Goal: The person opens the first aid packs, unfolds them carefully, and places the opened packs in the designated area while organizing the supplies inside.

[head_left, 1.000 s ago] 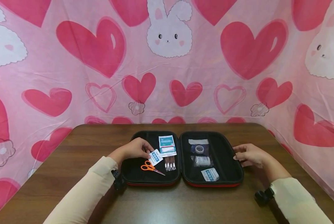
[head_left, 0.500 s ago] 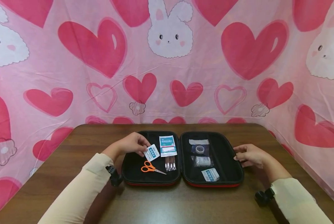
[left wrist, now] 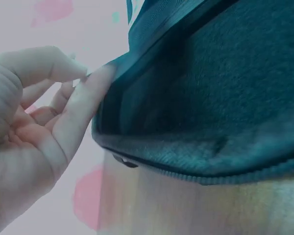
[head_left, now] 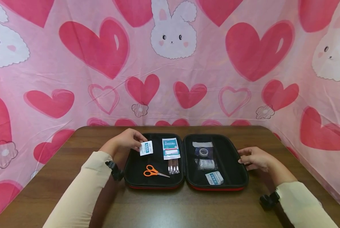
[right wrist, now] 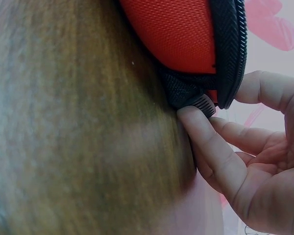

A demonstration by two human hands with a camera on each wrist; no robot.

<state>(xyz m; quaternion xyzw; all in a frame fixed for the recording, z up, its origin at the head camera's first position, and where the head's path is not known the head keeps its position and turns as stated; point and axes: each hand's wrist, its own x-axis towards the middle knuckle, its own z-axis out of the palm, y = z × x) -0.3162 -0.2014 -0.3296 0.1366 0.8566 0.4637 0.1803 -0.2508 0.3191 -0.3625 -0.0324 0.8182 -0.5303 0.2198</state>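
Note:
An unzipped first-aid case (head_left: 227,171) lies spread flat on the table, black inside and red outside. My left hand (head_left: 127,139) pinches a small white-and-blue sachet (head_left: 146,148) by its edge above the case's left half. In the left wrist view the thumb and a finger of the left hand (left wrist: 44,112) meet beside the black rim; the sachet is barely visible there. At the right side, my right hand (head_left: 255,158) grips the case's outer edge. The right wrist view has that hand (right wrist: 255,152) at a black tab (right wrist: 204,104) below the zip.
The left half holds orange-handled scissors (head_left: 154,171), a teal-and-white packet (head_left: 170,145) and bagged cotton swabs (head_left: 173,166). In the right half are a tape roll (head_left: 203,152), a wrapped bandage roll (head_left: 207,164) and another sachet (head_left: 214,178). A wooden table (head_left: 164,209) lies beneath; a pink curtain hangs behind.
My left hand has carried the sachet up and left, from beside the scissors to the back left part of the case. The right hand stays at the case's edge.

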